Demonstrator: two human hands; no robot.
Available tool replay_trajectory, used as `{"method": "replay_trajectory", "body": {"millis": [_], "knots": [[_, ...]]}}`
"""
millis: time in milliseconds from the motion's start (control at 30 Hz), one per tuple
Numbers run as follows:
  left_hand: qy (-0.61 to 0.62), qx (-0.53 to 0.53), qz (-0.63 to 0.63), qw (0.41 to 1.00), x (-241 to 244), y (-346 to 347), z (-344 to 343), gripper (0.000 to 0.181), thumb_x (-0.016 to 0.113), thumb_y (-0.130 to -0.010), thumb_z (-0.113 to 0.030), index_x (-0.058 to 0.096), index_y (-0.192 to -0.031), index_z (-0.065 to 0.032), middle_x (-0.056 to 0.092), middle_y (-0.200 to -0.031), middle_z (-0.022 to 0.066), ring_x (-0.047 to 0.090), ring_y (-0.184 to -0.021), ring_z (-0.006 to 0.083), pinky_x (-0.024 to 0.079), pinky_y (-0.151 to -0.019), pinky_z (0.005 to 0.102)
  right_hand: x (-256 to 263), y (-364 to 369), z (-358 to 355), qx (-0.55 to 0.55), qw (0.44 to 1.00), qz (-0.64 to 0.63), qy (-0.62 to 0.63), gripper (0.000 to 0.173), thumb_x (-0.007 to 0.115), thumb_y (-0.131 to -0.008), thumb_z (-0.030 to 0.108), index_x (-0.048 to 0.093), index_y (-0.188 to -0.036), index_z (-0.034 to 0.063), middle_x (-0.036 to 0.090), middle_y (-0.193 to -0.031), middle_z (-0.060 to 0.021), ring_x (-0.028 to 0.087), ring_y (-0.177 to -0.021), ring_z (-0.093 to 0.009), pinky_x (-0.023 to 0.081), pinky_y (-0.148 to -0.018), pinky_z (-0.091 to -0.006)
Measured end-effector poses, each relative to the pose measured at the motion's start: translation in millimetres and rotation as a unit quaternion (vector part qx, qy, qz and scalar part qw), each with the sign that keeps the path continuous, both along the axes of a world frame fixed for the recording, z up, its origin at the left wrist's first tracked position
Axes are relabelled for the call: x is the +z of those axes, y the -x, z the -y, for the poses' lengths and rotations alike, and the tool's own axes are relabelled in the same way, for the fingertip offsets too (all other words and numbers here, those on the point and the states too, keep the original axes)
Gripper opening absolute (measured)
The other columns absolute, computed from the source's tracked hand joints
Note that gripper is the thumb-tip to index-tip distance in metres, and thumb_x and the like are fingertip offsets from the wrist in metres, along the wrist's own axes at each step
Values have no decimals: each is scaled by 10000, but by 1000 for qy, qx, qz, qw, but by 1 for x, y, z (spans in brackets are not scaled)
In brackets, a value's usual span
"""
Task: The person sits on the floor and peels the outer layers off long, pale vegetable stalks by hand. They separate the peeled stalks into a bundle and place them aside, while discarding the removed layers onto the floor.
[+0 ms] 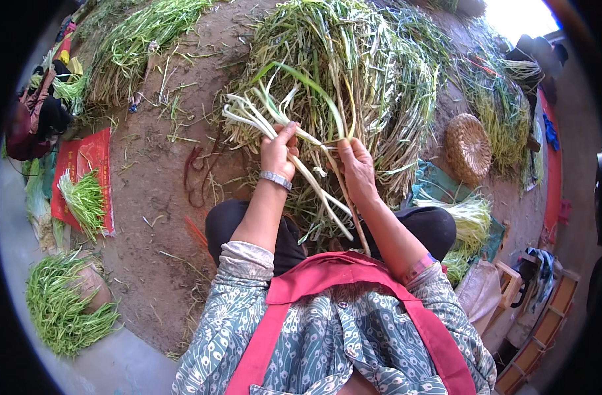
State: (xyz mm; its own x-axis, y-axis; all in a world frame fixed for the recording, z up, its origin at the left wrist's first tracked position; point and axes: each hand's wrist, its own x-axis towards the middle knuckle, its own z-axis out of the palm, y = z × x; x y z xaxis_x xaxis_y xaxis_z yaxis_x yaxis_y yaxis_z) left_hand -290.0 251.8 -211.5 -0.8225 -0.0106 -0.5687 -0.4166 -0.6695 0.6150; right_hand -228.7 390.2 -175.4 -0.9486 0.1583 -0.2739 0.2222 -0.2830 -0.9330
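Observation:
My left hand [279, 153], with a metal watch band [276, 179] on its wrist, grips several pale peeled stalks [313, 180]. Their white ends fan out beyond the thumb, while the other ends slant down toward my lap. To its right, my right hand [357, 165] pinches a green and yellowing leaf [330, 101] between thumb and fingers. A brownish strip [344, 190] hangs from the stalks near these fingertips, down to my apron [345, 266]. Just beyond both hands lies a large heap of long leafy plants [380, 74], partly dry; the plant kind is uncertain.
On the left, a bunch of trimmed green stalks [86, 202] lies on a red sheet [66, 148]. Another green pile [59, 306] sits below. A round woven straw seat [468, 148] stands right, above pale stalks [466, 222]. A person [49, 113] sits at far left.

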Motion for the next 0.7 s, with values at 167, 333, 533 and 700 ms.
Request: {"method": "replay_trajectory", "body": {"millis": [167, 333, 533, 700], "knots": [[-109, 69, 29, 991, -5, 22, 23, 115, 605, -775, -81, 510, -780, -146, 615, -760, 8, 520, -543, 60, 337, -408, 170, 17, -24, -30, -73, 983, -143, 85, 201, 353, -915, 204, 450, -839, 45, 542, -773, -60, 577, -819, -194, 456, -818, -363], [-127, 48, 9, 991, -2, 34, 37, 75, 605, -778, -100, 537, -795, -126, 609, -757, 2, 515, -549, 63, 345, -423, 165, 52, -81, -81, -98, 973, -74, 195, 180, 370, -907, 250, 399, -898, 73, 401, -636, -26, 466, -557, -147, 462, -636, -346], [-150, 70, -11, 986, -9, 63, 67, 52, 591, -782, -83, 550, -813, -83, 607, -773, 20, 528, -571, 66, 417, -461, 153, 72, -169, -142, -23, 996, 73, 46, 193, 374, -910, 275, 416, -876, 90, 294, -489, 30, 261, -331, -44, 249, -309, -197], [-235, 33, -38, 971, -10, 77, 86, 97, 581, -794, -115, 571, -861, -45, 603, -756, 42, 533, -564, 99, 368, -393, 166, 73, -208, -138, 332, 790, 155, -492, 209, 505, -819, 203, 498, -733, 14, 530, -559, -137, 536, -484, -296, 430, -460, -373]]}}
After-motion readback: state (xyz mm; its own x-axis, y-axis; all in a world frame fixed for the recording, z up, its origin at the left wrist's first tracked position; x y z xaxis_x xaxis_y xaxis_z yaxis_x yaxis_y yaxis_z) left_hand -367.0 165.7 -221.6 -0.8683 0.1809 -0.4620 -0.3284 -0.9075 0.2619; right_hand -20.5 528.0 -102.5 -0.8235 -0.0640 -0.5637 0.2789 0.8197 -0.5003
